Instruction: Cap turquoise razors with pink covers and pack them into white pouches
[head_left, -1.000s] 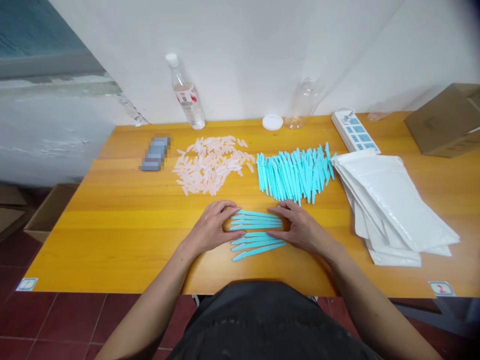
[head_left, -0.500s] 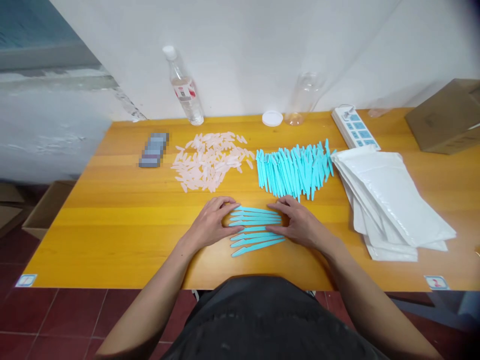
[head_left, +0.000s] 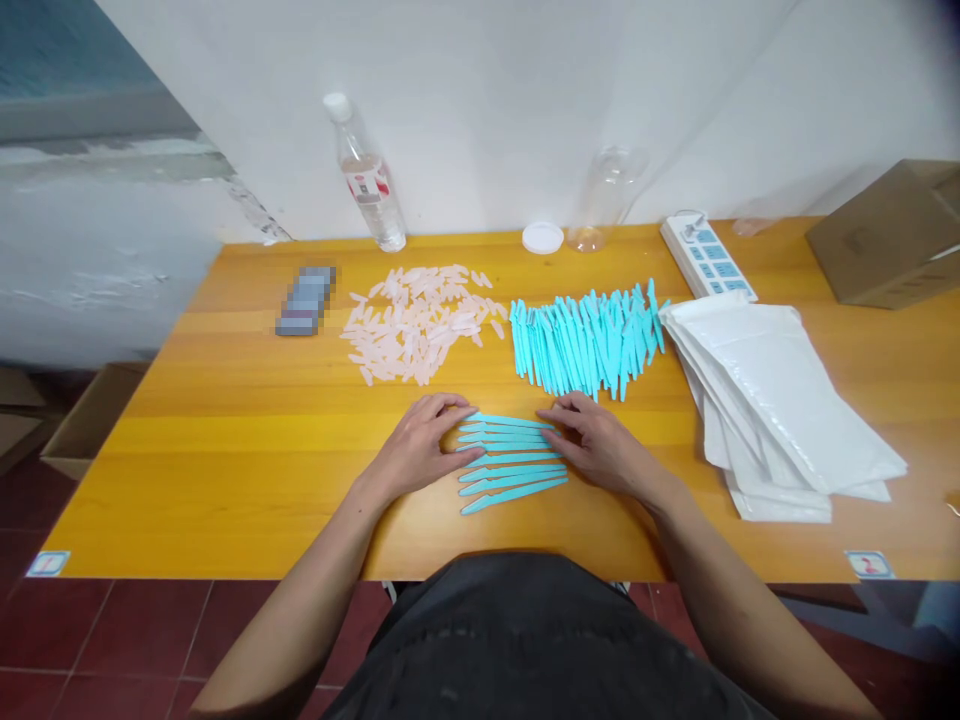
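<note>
Several turquoise sticks shaped like eyebrow razors point(head_left: 517, 458) lie side by side in a row on the table, at its near edge. At the row's left end is my left hand point(head_left: 424, 445), thumb and fingertips apart, touching the tips of the upper razors. My right hand point(head_left: 596, 445) rests at the other end with thumb and forefinger parted near the upper razors' ends. Neither hand is closed round a razor. Beyond my right hand sits a dense pile of turquoise razors point(head_left: 585, 345). Pale pink slim pieces point(head_left: 420, 325) are scattered beyond my left hand.
White plastic bags point(head_left: 802, 400) lie stacked at the right. Along the wall stand a water bottle point(head_left: 370, 185), a white lid point(head_left: 542, 238), a clear jar point(head_left: 600, 205), a power strip point(head_left: 709, 258) and a cardboard box point(head_left: 885, 240). A blurred-out phone-like object point(head_left: 306, 300) lies left.
My right thumb has drawn back from the middle razors and moved up slightly, nearer the forefinger. The left hand stays at the row's left end.
</note>
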